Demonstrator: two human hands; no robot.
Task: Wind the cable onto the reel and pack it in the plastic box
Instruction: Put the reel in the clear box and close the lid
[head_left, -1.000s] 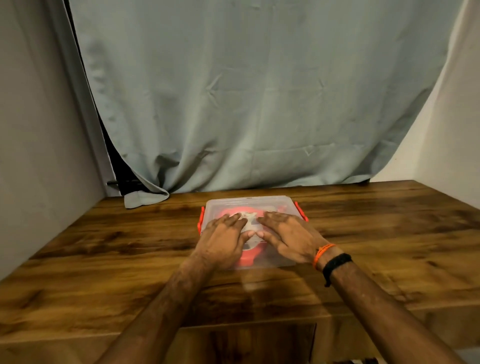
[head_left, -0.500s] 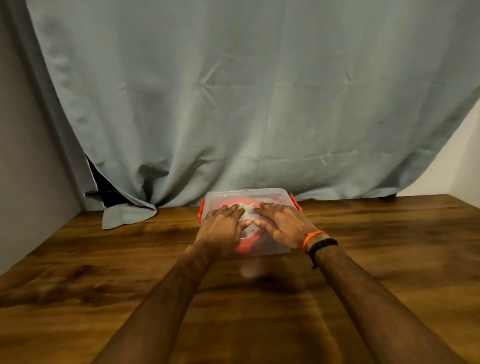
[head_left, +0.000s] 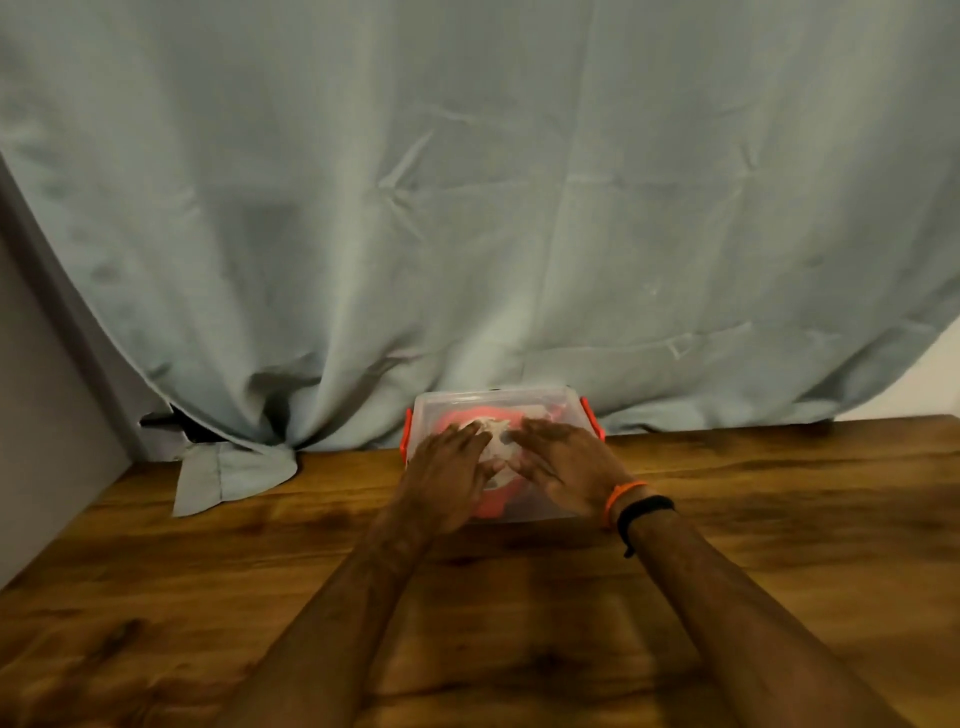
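A clear plastic box (head_left: 545, 402) with orange side clips stands on the wooden table, its lid on, close against the curtain. Through the lid I see an orange reel (head_left: 493, 506) with white cable at its centre. My left hand (head_left: 447, 475) lies flat on the left half of the lid, fingers straight and pointing away from me. My right hand (head_left: 563, 467) lies flat on the right half, fingers straight; its wrist carries an orange band and a black band. Both palms hide much of the reel.
A pale grey-green curtain (head_left: 467, 208) hangs behind the box, with a corner (head_left: 228, 475) of it lying on the wooden table (head_left: 779, 493) to the left. A grey wall (head_left: 36, 415) closes the left side.
The box, with both hands flat on its lid, has slid away from me until it is near the curtain. My view has tilted upward.
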